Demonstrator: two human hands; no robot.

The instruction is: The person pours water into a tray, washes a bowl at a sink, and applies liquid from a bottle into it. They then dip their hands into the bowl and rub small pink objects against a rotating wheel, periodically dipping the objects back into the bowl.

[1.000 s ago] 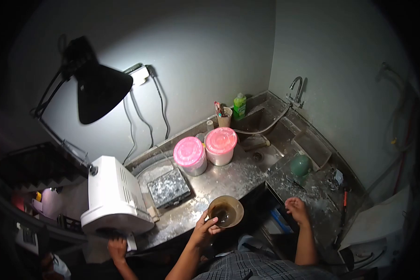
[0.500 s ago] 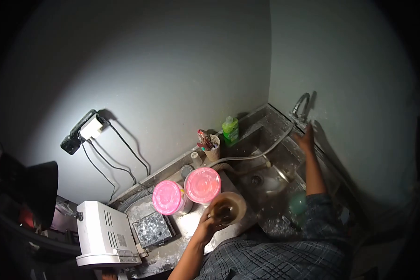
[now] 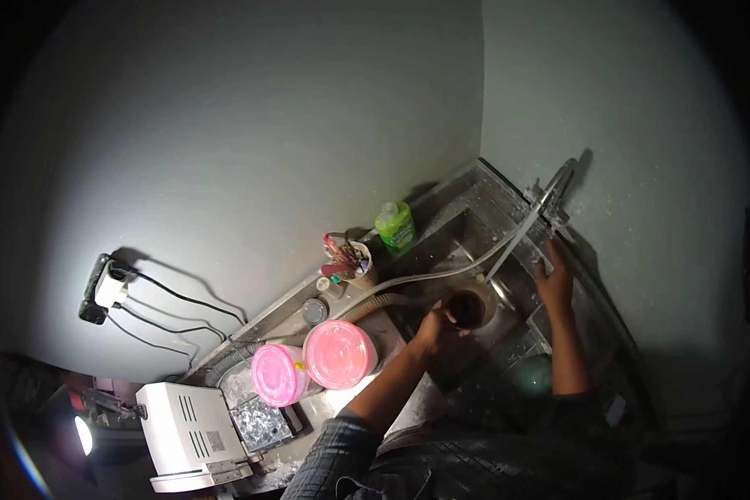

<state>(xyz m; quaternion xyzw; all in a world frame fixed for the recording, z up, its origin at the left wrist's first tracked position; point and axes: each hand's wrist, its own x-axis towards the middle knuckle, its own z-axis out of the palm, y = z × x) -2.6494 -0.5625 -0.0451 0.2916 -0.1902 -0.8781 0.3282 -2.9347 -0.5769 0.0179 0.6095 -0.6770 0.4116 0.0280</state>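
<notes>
My left hand (image 3: 433, 331) grips a round brownish bowl (image 3: 472, 307) at its near left side, holding it low over the metal sink (image 3: 450, 250). The bowl's inside looks dark. A pale, thin stream of water (image 3: 517, 242) slants from the curved metal faucet (image 3: 561, 177) toward the bowl's rim. Below the faucet, my right hand (image 3: 557, 282) is raised by the sink's right edge, thumb and fingers apart, with nothing in it. A flexible hose (image 3: 425, 279) runs across the sink toward the faucet.
Left of the sink stand two pink-lidded tubs (image 3: 339, 354), a cup of tools (image 3: 358, 260) and a green soap bottle (image 3: 396, 227). Farther left are a white machine (image 3: 193, 432) and a speckled block (image 3: 262, 423). A greenish round object (image 3: 532, 375) lies near my right forearm.
My left hand has carried the bowl from beside the tubs rightward into the sink. My right hand has drawn back from the faucet, and water now streams from it. The view has shifted.
</notes>
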